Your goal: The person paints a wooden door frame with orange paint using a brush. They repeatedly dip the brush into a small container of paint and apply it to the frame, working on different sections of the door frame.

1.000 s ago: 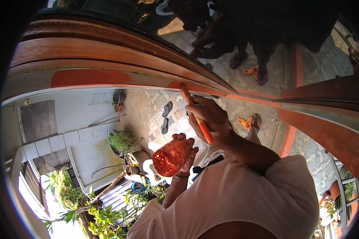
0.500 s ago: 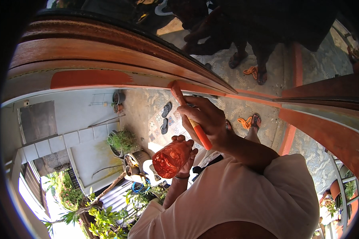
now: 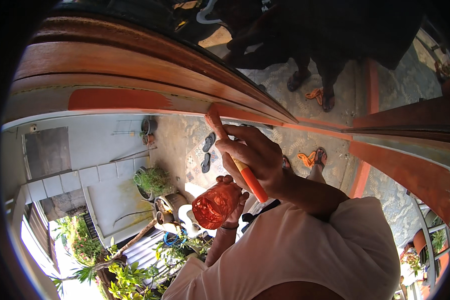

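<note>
Okay, right hand has its fingers closed around a paintbrush, pinching the handle between thumb and fingers; the orange butt end sticks out toward the near side. Brush head is at the grey band under the wooden frame, at the left end of one orange painted stretch. Another orange patch is farther left on the same band, with grey between.

Left hand is wrapped around a red-orange cup, fingers curled on its far and right sides. Cup is left of the brush handle, apart from it, tilted with its mouth to the left and near side. Inside walls are smeared with glossy orange-red paint; cannot tell how deep it is.

Other containers: dark pot left of the cup, holding a bushy green plant; round pot just nearer, contents unclear; small reddish pot far left; terracotta pot at the right edge, beside a metal railing.

Dark sandals lie on the tiles beyond the cup. Orange cloth is on the floor right of the right hand, next to a sandalled foot.
</note>
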Tool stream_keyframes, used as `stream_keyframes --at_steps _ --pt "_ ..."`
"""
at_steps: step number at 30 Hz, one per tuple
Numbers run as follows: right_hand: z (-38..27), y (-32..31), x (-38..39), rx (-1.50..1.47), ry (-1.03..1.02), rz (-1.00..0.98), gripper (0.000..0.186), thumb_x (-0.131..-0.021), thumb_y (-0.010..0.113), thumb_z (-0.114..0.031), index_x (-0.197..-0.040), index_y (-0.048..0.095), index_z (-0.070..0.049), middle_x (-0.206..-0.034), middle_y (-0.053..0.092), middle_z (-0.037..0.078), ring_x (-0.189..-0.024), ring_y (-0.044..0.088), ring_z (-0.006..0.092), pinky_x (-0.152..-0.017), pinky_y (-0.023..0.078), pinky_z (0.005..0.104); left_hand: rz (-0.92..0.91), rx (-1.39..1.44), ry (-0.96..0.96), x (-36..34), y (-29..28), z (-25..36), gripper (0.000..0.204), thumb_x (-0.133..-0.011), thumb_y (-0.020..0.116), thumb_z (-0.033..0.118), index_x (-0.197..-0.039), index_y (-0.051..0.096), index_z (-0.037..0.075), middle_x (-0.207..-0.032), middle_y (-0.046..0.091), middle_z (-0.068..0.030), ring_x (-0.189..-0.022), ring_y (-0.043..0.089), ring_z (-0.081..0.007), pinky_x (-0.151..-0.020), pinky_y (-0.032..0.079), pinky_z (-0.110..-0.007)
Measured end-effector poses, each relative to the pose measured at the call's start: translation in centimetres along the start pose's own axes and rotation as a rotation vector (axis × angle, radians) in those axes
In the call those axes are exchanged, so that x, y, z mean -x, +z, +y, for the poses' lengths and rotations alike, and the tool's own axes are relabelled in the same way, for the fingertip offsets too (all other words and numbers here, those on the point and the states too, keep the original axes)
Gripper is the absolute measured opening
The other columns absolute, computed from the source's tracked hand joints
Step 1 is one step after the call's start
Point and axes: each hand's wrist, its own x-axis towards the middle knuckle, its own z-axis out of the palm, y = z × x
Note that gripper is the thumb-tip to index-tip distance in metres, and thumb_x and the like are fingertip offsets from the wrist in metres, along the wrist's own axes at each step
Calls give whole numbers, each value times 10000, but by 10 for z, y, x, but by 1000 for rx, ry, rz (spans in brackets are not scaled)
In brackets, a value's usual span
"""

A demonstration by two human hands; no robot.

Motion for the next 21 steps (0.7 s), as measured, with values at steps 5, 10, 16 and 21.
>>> stream_keyframes --at_steps 5,10,16,21 --pt "-5 0 -9 9 -24 -4 401 -761 833 2 -1148 736 -33 -1194 681 186 -954 737 298 -751 630 369 -10 -18 0 -1 -1 1 491 -999 710 349 -1420 553 152 -1434 563 -64 -1361 531 -342 -958 520 -541" --pt "-12 1 -16 12 -54 3 400 -755 832 9 -1142 738 -27 -1178 682 195 -938 738 303 -741 629 367 -16 -24 0 0 0 2 497 -996 714 350 -1421 554 148 -1432 564 -67 -1358 530 -344 -959 519 -540" --pt "-20 -3 -29 -26 -93 -18 347 -813 800 100 -1139 723 13 -1176 715 211 -917 752 277 -751 626 355 -22 -27 2 -1 -3 3 504 -992 718 352 -1421 555 144 -1431 564 -71 -1355 529 -347 -960 518 -539" --pt "-24 -1 -35 -39 -123 1 337 -805 795 112 -1122 726 19 -1163 718 211 -889 750 273 -730 623 353 -29 -31 6 -3 -2 3 511 -989 722 353 -1422 556 140 -1430 564 -74 -1352 527 -349 -961 518 -538"
